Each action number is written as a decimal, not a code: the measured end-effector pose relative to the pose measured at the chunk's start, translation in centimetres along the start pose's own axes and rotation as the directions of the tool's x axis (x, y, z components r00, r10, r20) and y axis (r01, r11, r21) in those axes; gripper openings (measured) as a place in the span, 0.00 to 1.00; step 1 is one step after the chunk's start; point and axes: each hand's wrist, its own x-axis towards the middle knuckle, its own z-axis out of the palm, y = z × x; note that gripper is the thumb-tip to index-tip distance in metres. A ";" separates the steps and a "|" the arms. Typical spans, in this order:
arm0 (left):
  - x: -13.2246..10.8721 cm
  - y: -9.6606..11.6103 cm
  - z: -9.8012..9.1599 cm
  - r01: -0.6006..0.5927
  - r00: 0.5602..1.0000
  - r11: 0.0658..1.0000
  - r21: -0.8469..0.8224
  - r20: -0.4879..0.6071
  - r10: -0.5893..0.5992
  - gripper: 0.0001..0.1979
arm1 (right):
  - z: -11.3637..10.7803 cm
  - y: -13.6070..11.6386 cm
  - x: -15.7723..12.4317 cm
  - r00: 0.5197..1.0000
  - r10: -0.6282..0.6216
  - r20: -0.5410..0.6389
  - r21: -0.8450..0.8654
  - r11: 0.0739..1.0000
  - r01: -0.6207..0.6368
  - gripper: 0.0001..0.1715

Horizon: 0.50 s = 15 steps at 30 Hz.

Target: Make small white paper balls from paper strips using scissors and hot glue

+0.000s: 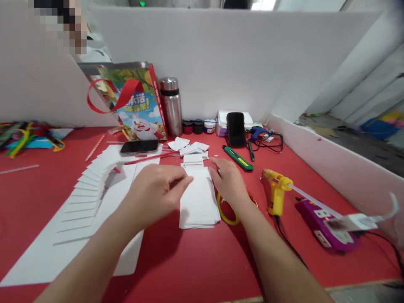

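Red covers the whole table [195, 261], and on it, right in front of the person, lies a stack of white paper cards [198, 204], squared up and flat. The left hand [158, 189] hovers at the stack's upper left corner with its fingers curled inward and the thumb close to the forefinger. Whether a card is pinched between them cannot be told from this angle. The right hand [229, 183] rests palm down at the stack's right edge with its fingers loosely spread and holds nothing. Its wrist crosses the yellow-handled scissors [225, 215], which lie just beside the stack.

Left of the stack a fanned row of white strips [86, 191] steps across a large white sheet [38, 261]. A black phone [139, 146] lies flat behind them, and small white scraps [189, 148] are scattered just behind the stack. A printed gift bag [139, 105] with a red ribbon handle stands against the white foam wall [236, 54], with a steel flask [171, 105] upright beside it. Right of that come small paint jars [198, 126] and a second phone [236, 128] propped upright.

A green utility knife [238, 158] lies behind the right hand. Further right a yellow glue gun [276, 189] stands on the table, near a purple power strip [318, 225] with a white plug [356, 221] in it. Coloured pipe cleaners [19, 134] lie at the far left edge.
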 end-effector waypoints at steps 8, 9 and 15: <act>0.4 -5.8 4.6 0.115 0.984 0.987 0.111 0.120 -0.129 0.20 | 1.9 0.3 0.3 0.977 -0.056 0.204 -0.142 0.986 0.086 0.27; 0.3 -5.8 4.7 0.123 0.981 0.988 0.095 0.138 -0.135 0.19 | 2.0 0.3 0.3 0.978 -0.053 0.200 -0.142 0.986 0.082 0.27; 0.1 -4.9 4.5 0.157 0.946 0.985 0.071 0.275 -0.171 0.13 | 2.0 0.2 0.5 0.985 -0.042 0.168 -0.133 0.989 0.065 0.26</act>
